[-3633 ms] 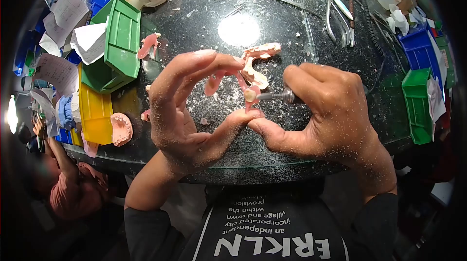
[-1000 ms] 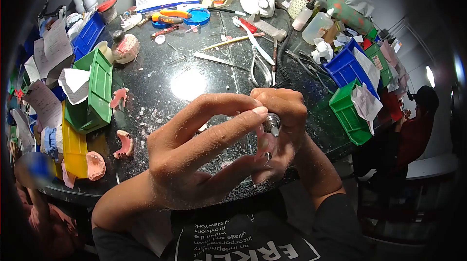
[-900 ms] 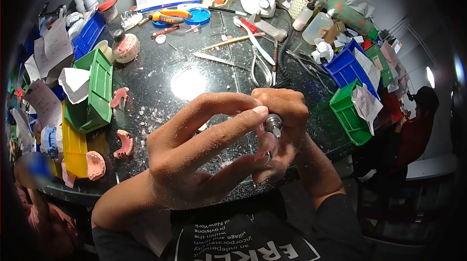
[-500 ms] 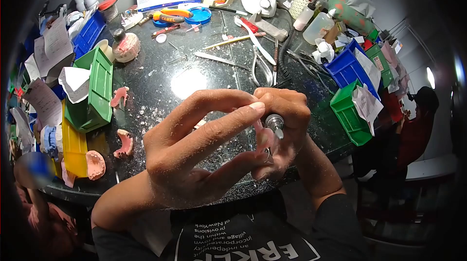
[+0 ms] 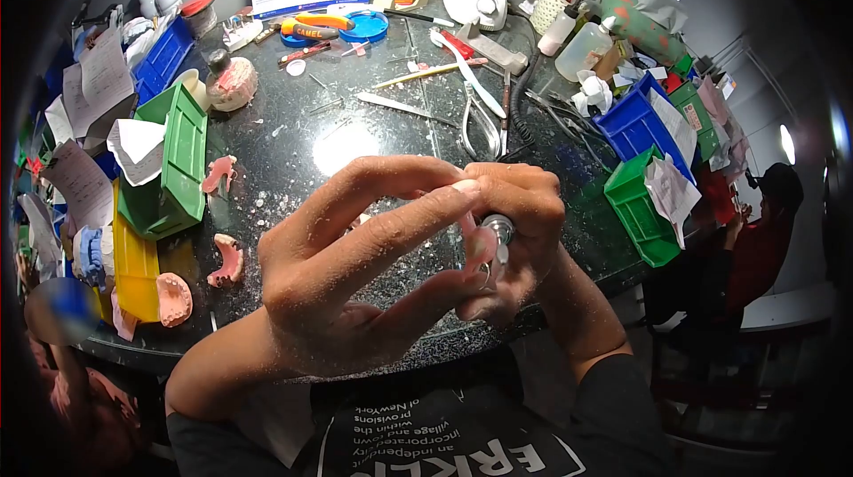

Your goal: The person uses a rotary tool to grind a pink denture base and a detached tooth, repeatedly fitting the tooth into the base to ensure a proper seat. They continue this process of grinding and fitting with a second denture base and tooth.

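My left hand [image 5: 355, 255] pinches a small pink denture piece [image 5: 481, 244] between its fingers and thumb. A thin metal wire clasp shows at the lower end of the piece. My right hand [image 5: 524, 228] is wrapped round a metal rotary handpiece [image 5: 501, 230], whose tip points down beside the denture piece. Both hands meet above the front of the dark, dust-strewn table. Whether the tip touches the piece cannot be made out.
Green bin [image 5: 184, 162], yellow bin [image 5: 135, 264] and dental models [image 5: 174, 299] stand left. Pliers [image 5: 480, 129] and a knife [image 5: 404, 109] lie behind my hands. Another green bin [image 5: 640, 210] is right. A person [image 5: 769, 228] sits far right, another lower left.
The denture piece has turned slightly and my left fingers have shifted a little up and left. The handpiece tip has moved slightly left, closer to the piece.
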### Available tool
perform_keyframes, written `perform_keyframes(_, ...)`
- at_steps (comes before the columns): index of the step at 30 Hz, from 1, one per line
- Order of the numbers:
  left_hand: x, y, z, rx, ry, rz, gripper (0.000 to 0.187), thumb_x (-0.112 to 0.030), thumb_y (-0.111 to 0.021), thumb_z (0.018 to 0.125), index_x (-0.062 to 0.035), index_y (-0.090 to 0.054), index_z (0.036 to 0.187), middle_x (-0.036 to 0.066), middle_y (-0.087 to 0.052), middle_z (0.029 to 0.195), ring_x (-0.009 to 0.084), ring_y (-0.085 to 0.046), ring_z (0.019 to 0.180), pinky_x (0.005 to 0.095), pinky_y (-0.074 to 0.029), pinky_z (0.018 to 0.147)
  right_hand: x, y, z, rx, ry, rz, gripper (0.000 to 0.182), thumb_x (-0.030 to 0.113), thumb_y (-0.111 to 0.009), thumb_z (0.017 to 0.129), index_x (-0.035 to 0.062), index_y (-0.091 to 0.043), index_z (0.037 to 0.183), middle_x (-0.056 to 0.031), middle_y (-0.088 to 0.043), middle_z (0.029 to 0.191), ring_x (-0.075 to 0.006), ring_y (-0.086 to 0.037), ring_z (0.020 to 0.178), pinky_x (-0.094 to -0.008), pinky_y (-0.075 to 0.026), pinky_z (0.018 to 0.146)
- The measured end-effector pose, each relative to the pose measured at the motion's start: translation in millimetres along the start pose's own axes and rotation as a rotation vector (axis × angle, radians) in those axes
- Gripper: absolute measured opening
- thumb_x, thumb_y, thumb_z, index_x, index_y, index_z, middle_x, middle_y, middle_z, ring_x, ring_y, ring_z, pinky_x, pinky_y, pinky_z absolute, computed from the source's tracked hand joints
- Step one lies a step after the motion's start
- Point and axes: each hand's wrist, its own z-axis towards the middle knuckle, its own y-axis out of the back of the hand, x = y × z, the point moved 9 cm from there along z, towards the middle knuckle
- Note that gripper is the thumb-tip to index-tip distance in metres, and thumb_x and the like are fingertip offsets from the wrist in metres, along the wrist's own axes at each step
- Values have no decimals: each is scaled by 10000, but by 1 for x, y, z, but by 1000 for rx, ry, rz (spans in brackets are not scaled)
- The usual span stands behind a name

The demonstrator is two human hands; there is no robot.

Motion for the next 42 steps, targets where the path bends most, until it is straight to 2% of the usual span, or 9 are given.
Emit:
perform_keyframes(4,6,1,-1,46,46,8,518,-155,-853,745,49,-654,1177,238,-644,1123,259,-663,981,354,-543,818,-9,3,2,-2,-136,-17,627,532,-907,565,39,-566,748,-60,-537,633,-160,-569,531,-307,-447,483)
perform_keyframes(6,15,6,-5,69,124,21,544,-162,-846,758,64,-630,1203,238,-636,1145,260,-656,1004,367,-537,846,-13,2,3,66,-229,-178,693,580,-923,517,39,-575,773,-55,-540,639,-137,-567,549,-288,-459,505)
perform_keyframes(8,39,8,-22,59,224,-157,742,-126,-828,776,99,-441,1368,231,-614,1198,273,-620,1127,390,-514,931,-14,-3,3,50,-251,-268,675,584,-910,538,38,-585,764,-57,-544,633,-157,-570,541,-289,-452,501)
perform_keyframes(11,61,18,-44,27,263,-205,866,-84,-817,781,71,-289,1450,248,-598,1223,296,-602,1171,409,-490,982,-18,-19,0,142,-248,-417,648,629,-857,595,51,-585,706,-39,-516,572,-178,-545,477,-319,-436,456)
perform_keyframes(13,68,18,-54,-21,237,-234,863,-56,-822,758,61,-314,1447,237,-615,1217,289,-618,1156,401,-498,980,-24,-28,-8,181,-255,-491,662,684,-790,649,66,-554,659,-23,-473,528,-170,-516,431,-332,-415,418)
perform_keyframes(16,70,18,-62,-25,194,-215,838,-72,-809,779,71,-312,1438,253,-620,1202,312,-619,1161,425,-496,980,-28,-38,-14,299,-327,-504,647,547,-904,562,61,-484,642,-39,-439,562,-175,-467,474,-325,-381,444)
perform_keyframes(17,71,19,-64,-16,168,-207,831,-83,-807,785,75,-313,1434,258,-619,1201,315,-618,1161,426,-497,978,-29,-41,-14,290,-328,-487,635,527,-903,578,70,-463,619,-30,-429,551,-168,-458,463,-323,-374,434)
perform_keyframes(24,71,14,-71,59,134,-157,774,-76,-786,812,86,-333,1418,253,-619,1179,328,-633,1130,415,-526,930,-31,-50,-19,305,-307,-445,599,543,-871,616,67,-507,630,-27,-432,540,-162,-471,453,-323,-361,420)
perform_keyframes(42,66,12,-69,111,130,-141,738,17,-754,768,83,-378,1400,255,-602,1206,327,-622,1150,443,-509,988,-30,-52,-21,337,-324,-464,592,550,-863,621,66,-522,623,-19,-422,528,-148,-455,444,-317,-337,411)
